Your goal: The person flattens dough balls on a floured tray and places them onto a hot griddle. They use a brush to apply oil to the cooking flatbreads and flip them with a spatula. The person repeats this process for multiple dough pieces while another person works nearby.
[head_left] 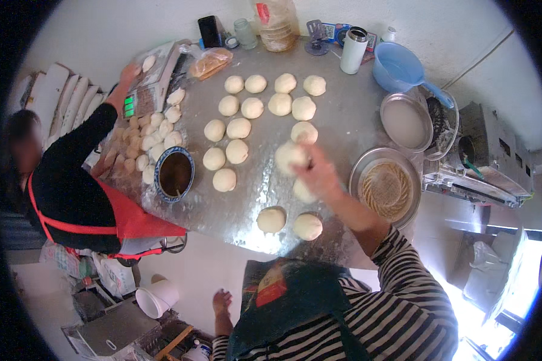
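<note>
My right hand [319, 175] reaches over the metal table, its fingers closed on the right side of a dough ball [288, 157], which is slightly blurred. Partly under that hand lies another dough ball [304, 191], and one more [304, 132] sits just beyond. Two rounded dough pieces, a left one [271, 220] and a right one [308, 227], rest near the front edge. Further dough balls [238, 128] stand in rows on the left and at the back. Low beside my apron, off the table, hangs my left hand [221, 302], empty, with its fingers loosely apart.
At the left a co-worker in a red apron [132, 210] reaches to a scale [147, 90], near small dough pieces [156, 135] and a blue-rimmed bowl [174, 174]. On the right are a metal pan with braided dough [384, 186], a round pan [406, 120] and a blue dipper [397, 65].
</note>
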A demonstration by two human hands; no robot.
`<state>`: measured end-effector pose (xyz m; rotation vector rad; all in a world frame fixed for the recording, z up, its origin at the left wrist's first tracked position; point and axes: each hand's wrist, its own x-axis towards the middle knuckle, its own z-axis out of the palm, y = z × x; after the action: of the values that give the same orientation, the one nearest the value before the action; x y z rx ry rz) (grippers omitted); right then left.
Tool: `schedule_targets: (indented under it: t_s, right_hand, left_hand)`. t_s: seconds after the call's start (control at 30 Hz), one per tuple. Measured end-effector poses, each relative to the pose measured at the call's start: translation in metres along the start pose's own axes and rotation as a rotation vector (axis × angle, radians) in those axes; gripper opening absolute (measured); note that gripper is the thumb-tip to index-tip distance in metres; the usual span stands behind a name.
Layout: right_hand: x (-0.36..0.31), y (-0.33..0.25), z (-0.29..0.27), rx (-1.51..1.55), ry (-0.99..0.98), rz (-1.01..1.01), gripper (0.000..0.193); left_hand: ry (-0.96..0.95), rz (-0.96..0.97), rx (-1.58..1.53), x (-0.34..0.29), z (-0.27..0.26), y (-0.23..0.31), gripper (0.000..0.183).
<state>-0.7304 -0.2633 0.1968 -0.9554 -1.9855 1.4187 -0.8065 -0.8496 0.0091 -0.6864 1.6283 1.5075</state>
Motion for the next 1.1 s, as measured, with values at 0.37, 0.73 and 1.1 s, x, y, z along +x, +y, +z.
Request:
schedule_targets:
  t_s: [0.37, 0.73, 1.1]
  right_hand:
    - [0.149, 0.131, -0.108, -0.344, 0.551, 0.401, 0.055]
    - [-0.024, 0.082, -0.027, -0.411, 0.316, -0.151, 0.057]
    - [-0.154, 0.017, 0.081, -0.593, 0.168, 0.326, 0.032]
  left_hand:
    - [-0.207, 0.097, 0.852, -0.001, 0.163, 0.134, 0.039]
    - [-0.168, -0.057, 0.936, 0.096, 0.034, 0.143, 0.044]
    - [-0.414, 0.035, 0.876, 0.148, 0.037, 0.208, 0.043]
